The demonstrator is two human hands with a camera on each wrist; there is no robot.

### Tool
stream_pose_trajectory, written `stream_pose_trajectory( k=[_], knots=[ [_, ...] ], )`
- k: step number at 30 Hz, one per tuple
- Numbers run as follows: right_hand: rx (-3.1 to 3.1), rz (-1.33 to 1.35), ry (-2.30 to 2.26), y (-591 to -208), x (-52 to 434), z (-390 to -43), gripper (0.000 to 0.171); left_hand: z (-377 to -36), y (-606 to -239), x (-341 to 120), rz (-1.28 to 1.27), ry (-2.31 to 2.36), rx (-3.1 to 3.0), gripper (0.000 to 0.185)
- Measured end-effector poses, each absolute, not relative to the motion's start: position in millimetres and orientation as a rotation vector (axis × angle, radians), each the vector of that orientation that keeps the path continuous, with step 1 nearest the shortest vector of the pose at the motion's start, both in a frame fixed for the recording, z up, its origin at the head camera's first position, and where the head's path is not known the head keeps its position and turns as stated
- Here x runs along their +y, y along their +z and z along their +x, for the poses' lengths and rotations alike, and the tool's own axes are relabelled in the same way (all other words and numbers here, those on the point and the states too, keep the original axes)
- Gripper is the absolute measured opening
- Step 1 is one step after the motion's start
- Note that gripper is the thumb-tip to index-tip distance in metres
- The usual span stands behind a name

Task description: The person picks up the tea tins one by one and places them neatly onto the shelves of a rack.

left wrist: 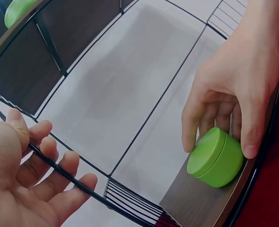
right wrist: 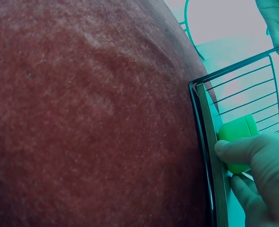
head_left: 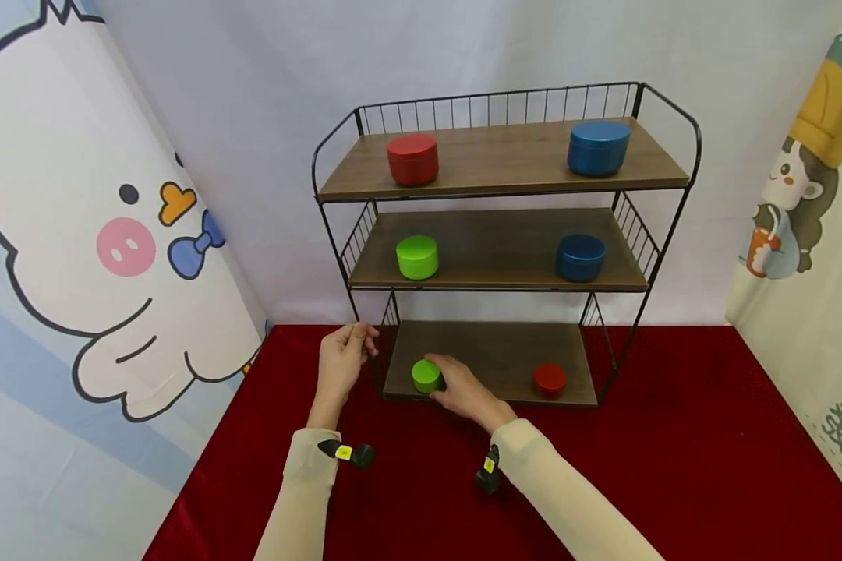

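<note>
- Your two arms in cream sleeves enter from the lower edge of the head view, each with one small black wrist camera strapped on.
- Your right hand [head_left: 463, 389], just below centre of the head view, is curled round the small round green tin [head_left: 426, 375]; the left wrist view shows the thumb on one side and the fingers [left wrist: 203, 120] on the other, clamped on the tin's wall.
- That small green tin stands at the left front of the lowest wooden board of the black wire three-tier shelf [head_left: 491, 183], close to the front edge, upright with its lid on.
- Your left hand [head_left: 342, 358], to the left of the tin in the head view, is at the shelf's left front upright; its fingers are loosely bent about the thin wire and hold no tin. How firmly they grip the wire I cannot tell.
- One small round red tin [head_left: 550, 379] stands on the same lowest board, well apart to the right.
- On the middle board, at mid-frame: one larger green tin [head_left: 417, 257] to the left and one dark blue tin [head_left: 580, 257] to the right.
- On the top board, in the upper part of the frame: one larger red tin [head_left: 412, 158] left, one large blue tin [head_left: 599, 146] right.
- Count: six tins, two each of green, red and blue.
- The shelf stands at the back of the dark red cloth [head_left: 673, 467].
</note>
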State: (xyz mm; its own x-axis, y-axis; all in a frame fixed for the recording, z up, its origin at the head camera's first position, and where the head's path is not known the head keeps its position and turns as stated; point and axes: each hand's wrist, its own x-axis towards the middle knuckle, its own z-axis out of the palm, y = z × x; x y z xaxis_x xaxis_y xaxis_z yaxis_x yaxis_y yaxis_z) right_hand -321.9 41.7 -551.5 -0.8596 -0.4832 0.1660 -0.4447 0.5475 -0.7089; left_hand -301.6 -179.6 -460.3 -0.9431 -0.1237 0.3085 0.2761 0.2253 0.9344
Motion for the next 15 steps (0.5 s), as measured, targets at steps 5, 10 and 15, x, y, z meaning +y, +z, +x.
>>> stream_pose_trajectory(
  k=[5,10,15],
  knots=[
    [2.727,-0.787,-1.219,-551,45,-319,0.072,-302,-464,-179,-0.125,-1.604,-2.226,0.043],
    [2.714,-0.728,-1.271,-546,52,-309,0.074,-304,-466,-176,-0.093,-1.342,-2.236,0.036],
    [2.687,-0.672,-1.31,-544,64,-296,0.074,-301,-474,-170,-0.089,-1.283,-2.187,0.029]
  ],
)
